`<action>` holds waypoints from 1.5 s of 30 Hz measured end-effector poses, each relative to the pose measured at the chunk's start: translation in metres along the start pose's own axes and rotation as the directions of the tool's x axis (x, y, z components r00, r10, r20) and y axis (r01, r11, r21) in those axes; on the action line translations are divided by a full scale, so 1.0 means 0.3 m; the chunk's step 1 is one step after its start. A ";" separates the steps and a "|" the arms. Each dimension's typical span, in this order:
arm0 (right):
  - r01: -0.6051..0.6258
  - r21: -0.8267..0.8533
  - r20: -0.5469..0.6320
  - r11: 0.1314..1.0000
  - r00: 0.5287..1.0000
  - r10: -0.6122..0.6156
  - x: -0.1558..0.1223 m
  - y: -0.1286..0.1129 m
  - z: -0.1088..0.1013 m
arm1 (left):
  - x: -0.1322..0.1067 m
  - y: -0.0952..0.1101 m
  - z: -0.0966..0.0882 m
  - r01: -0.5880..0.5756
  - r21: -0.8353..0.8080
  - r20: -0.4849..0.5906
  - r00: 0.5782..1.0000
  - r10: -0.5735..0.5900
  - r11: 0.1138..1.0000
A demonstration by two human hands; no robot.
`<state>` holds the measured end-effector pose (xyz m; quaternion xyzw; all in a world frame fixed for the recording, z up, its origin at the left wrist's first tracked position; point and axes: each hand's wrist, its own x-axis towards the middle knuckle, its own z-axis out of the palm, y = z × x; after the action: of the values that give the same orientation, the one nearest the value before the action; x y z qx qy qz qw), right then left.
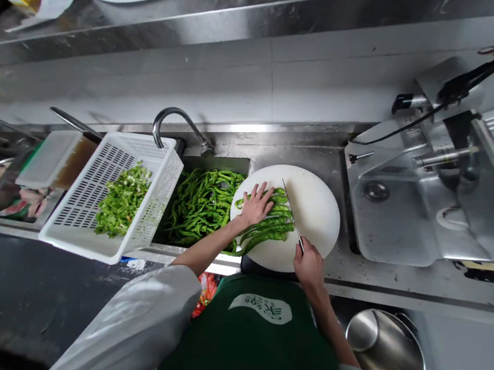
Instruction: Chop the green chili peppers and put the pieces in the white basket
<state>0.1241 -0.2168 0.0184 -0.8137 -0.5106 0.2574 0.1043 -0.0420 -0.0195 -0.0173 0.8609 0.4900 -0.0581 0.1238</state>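
Observation:
Several long green peppers [270,225] lie side by side on a round white cutting board [321,214]. My left hand [257,204] rests on them with its fingers spread, pressing down near their middle and left parts. In my right hand [309,263] is the handle of a kitchen knife [291,200], its thin blade slanting up and left across the board, along the right ends of the peppers. Whether the blade touches them is hard to tell. Left of the board, a sink holds a heap of whole green peppers [204,203].
A white plastic basket [82,197] with chopped greens [124,198] stands over the sink's left side, under a curved faucet [183,112]. On the right is a metal slicing machine [417,196]. A steel pot [393,357] sits below the counter; a steel shelf [257,18] runs above.

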 end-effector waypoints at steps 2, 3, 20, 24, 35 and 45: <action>0.011 -0.005 -0.005 1.000 1.000 -0.011 -0.005 0.016 -0.006 | 0.006 -0.015 -0.017 0.030 -0.009 0.036 0.999 -0.030 1.000; 0.004 -0.012 -0.011 1.000 1.000 -0.004 -0.007 0.026 -0.010 | -0.009 -0.015 -0.017 0.013 -0.003 0.065 0.998 -0.013 1.000; 0.021 -0.019 0.001 1.000 1.000 -0.021 -0.043 0.041 0.006 | -0.039 -0.039 0.047 -0.137 0.115 0.233 0.967 0.107 0.984; -0.071 -0.041 -0.060 0.997 0.996 0.068 -0.069 0.142 -0.040 | -0.024 0.058 0.077 -0.134 0.150 0.180 0.978 0.106 0.980; -0.099 0.027 -0.087 0.995 0.991 0.101 -0.101 0.128 -0.002 | -0.130 0.326 0.079 -0.260 0.019 -0.014 0.966 0.260 0.966; -0.048 0.121 -0.138 0.992 0.988 0.064 -0.075 0.207 0.005 | -0.263 0.334 0.064 -0.261 -0.331 0.133 0.939 0.319 0.907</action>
<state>0.1638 -0.2653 -0.0025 -0.8364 -0.4628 0.2315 0.1807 0.0038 -0.1390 -0.0027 0.8853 0.3456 -0.0411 0.3085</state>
